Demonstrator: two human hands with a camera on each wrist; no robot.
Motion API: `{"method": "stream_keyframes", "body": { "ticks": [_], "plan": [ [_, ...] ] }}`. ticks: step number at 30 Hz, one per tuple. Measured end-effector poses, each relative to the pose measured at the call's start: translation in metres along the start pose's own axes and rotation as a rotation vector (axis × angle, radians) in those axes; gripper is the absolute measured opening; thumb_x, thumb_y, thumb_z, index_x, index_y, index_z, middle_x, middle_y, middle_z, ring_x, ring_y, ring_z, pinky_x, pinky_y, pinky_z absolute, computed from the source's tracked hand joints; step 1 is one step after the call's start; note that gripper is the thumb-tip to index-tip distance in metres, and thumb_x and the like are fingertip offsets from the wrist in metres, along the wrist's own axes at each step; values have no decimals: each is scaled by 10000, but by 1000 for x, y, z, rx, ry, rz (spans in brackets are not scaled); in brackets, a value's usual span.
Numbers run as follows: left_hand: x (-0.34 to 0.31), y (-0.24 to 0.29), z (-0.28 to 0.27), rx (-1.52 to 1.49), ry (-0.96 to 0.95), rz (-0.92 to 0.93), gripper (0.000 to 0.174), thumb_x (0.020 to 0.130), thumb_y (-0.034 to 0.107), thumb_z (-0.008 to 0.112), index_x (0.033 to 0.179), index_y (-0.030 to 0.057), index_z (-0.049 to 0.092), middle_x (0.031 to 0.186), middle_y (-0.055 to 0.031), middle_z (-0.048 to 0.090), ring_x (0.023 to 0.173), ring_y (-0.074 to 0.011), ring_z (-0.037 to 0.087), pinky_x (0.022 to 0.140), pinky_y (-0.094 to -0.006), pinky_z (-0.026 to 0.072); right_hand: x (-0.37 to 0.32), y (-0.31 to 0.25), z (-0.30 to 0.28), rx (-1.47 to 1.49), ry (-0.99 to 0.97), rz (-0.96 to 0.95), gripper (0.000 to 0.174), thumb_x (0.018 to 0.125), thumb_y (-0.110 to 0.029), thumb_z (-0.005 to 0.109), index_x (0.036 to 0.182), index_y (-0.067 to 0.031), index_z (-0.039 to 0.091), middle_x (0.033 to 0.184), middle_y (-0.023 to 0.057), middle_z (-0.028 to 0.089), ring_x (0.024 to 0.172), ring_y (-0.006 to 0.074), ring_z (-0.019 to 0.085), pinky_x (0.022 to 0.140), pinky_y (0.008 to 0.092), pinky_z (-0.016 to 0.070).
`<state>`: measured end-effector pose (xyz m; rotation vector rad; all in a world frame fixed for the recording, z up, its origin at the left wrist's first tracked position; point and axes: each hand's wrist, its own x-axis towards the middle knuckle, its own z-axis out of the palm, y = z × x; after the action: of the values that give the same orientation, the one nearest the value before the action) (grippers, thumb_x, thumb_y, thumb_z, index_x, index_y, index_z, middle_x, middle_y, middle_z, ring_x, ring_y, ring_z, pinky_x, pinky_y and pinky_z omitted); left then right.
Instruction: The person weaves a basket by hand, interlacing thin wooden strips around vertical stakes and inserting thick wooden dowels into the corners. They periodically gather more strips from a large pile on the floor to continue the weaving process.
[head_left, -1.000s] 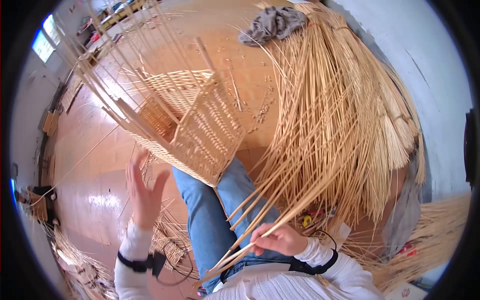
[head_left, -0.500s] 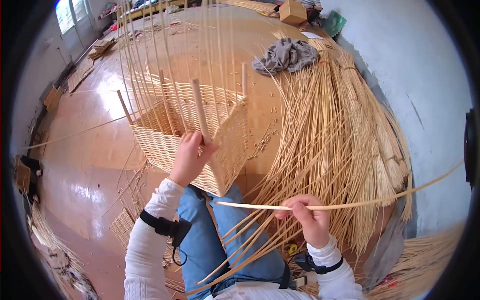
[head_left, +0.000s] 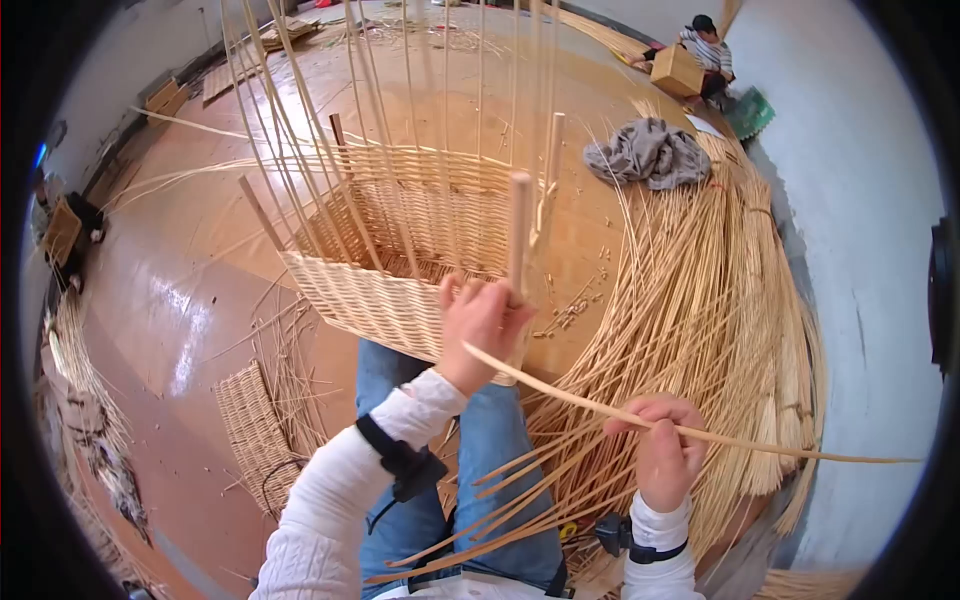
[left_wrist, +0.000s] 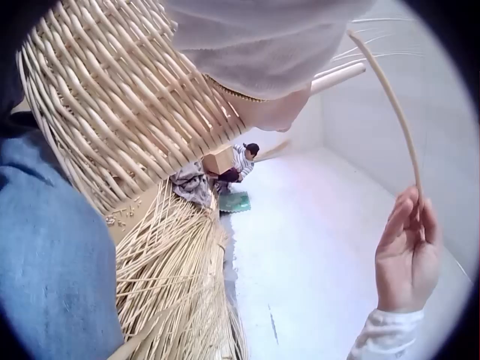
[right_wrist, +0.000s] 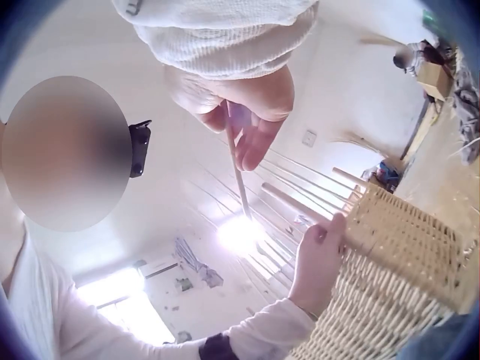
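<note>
A partly woven wicker basket [head_left: 375,300] with tall upright stakes rests at my knees in the head view. Around the wooden corner post [head_left: 519,235] at its near right corner, my left hand [head_left: 478,335] curls its fingers low down, beside the woven rim. My right hand [head_left: 665,455] pinches a long pale wicker rod [head_left: 565,397] between thumb and fingers, out to the right of the basket. The rod's near tip overlaps my left wrist in the head view. In the right wrist view, the left hand [right_wrist: 319,259] grips at the post's base.
A large heap of loose wicker rods [head_left: 690,320] lies to my right, with a grey cloth [head_left: 650,155] on its far end. Several rods cross my lap [head_left: 500,440]. A flat woven panel [head_left: 255,425] lies on the floor at left. Another person [head_left: 708,55] sits at the far right.
My left hand, first raised and open left of the basket, has come to the corner post. My right hand has lifted the rod from my lap outward to the right. The basket has turned.
</note>
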<state>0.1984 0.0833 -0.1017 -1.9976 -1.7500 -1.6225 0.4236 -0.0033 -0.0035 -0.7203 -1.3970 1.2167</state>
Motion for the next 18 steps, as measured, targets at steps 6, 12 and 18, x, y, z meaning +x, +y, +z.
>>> {"method": "stream_keyframes", "body": {
  "ticks": [6, 12, 18],
  "plan": [
    [-10, 2, 43, -30, 20, 47, 272, 741, 234, 786, 775, 111, 545, 667, -23, 549, 719, -248, 564, 835, -410, 394, 29, 35, 11, -75, -18, 77, 142, 976, -37, 498, 1048, 43, 591, 1063, 168, 631, 955, 228, 662, 869, 352, 554],
    [-12, -2, 46, 32, -18, 37, 276, 777, 258, 741, 893, 98, 549, 705, -15, 561, 755, -228, 590, 859, -417, 417, 49, 83, 19, -215, -32, 30, 136, 950, 15, 512, 1054, 41, 594, 1108, 159, 616, 1011, 230, 640, 917, 333, 514],
    [-22, 2, 36, 164, -77, 14, 431, 806, 193, 693, 1190, 64, 548, 1197, -119, 603, 1154, -281, 558, 1102, -487, 316, 66, 114, 5, -163, -137, 69, 144, 938, -10, 537, 1053, 27, 616, 1162, 154, 619, 1028, 233, 631, 929, 332, 490]
  ]
}}
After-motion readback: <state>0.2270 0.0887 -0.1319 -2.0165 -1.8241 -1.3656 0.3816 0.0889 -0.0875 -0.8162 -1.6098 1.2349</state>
